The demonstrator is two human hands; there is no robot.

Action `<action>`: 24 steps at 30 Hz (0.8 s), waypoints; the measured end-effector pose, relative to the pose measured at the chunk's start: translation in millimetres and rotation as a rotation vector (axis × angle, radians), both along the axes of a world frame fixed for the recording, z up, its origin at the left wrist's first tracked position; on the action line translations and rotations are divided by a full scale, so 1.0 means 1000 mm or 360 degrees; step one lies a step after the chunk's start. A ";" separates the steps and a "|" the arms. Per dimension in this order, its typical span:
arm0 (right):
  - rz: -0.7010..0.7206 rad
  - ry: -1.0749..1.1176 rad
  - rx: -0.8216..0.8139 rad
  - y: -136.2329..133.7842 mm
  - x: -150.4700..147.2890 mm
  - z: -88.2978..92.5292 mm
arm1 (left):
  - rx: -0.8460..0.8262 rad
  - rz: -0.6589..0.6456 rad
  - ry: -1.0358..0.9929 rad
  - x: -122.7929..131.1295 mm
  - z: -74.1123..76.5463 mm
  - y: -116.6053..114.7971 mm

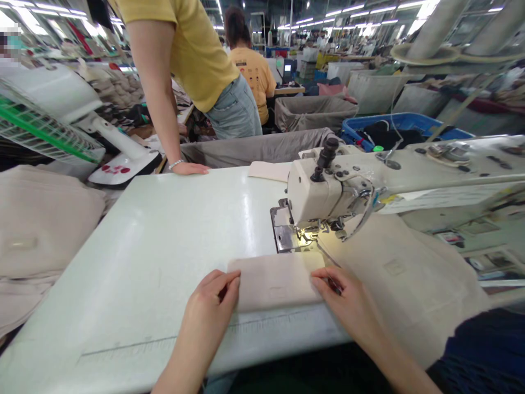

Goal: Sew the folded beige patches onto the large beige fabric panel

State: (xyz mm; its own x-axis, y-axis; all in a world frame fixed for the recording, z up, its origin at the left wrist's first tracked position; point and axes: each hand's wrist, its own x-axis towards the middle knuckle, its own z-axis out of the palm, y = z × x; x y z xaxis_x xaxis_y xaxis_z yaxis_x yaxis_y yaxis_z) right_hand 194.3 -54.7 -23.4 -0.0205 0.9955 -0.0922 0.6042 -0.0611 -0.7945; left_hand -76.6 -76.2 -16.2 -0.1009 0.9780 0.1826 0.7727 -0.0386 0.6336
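Note:
A folded beige fabric piece (274,282) lies flat on the pale table, just in front of the sewing machine's needle area. My left hand (217,298) pinches its left edge between thumb and fingers. At its right edge, my right hand (338,290) is closed in a pinch as well. The sewing machine (315,191) stands behind the piece, its lit presser foot (307,236) above a metal plate (284,232). A larger beige cloth (410,268) with a small rectangular mark spreads to the right, under the machine arm.
Another beige strip (268,171) lies at the table's back edge. Stacked beige fabric (45,224) and a fan (53,109) are on the left. Across the table, a person in yellow leans a hand (191,168) on it. A blue bin (406,128) stands behind the machine.

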 end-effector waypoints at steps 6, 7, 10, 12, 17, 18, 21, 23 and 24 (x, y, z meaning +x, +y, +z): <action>0.0028 0.0024 -0.0039 0.003 -0.001 0.003 | 0.0046 -0.0009 0.0035 -0.002 -0.002 0.001; 0.0018 0.0026 -0.0044 0.004 -0.001 0.004 | 0.0050 -0.0010 0.0040 -0.002 -0.002 0.001; -0.0005 0.0029 -0.0073 0.005 -0.002 0.004 | 0.0061 -0.0018 0.0058 -0.002 -0.003 0.000; 0.0006 0.0024 -0.0087 0.006 -0.003 0.003 | 0.0068 -0.0027 0.0083 -0.003 -0.003 0.000; 0.0061 -0.0058 -0.0072 0.007 -0.002 0.001 | 0.0085 -0.0049 0.0264 0.003 -0.004 -0.003; 0.0083 -0.0097 -0.0053 0.007 -0.002 0.001 | 0.0086 -0.0043 0.0347 0.005 -0.003 -0.004; 0.0210 -0.0330 0.0098 0.006 0.001 0.004 | 0.0187 -0.0027 0.0719 0.010 -0.003 -0.006; 0.0357 -0.0575 0.0300 0.005 0.005 0.007 | 0.0351 -0.0136 0.0939 0.008 -0.003 -0.003; 0.0444 -0.0700 0.0419 0.005 0.008 0.009 | 0.0419 -0.0249 0.1005 0.005 -0.004 0.000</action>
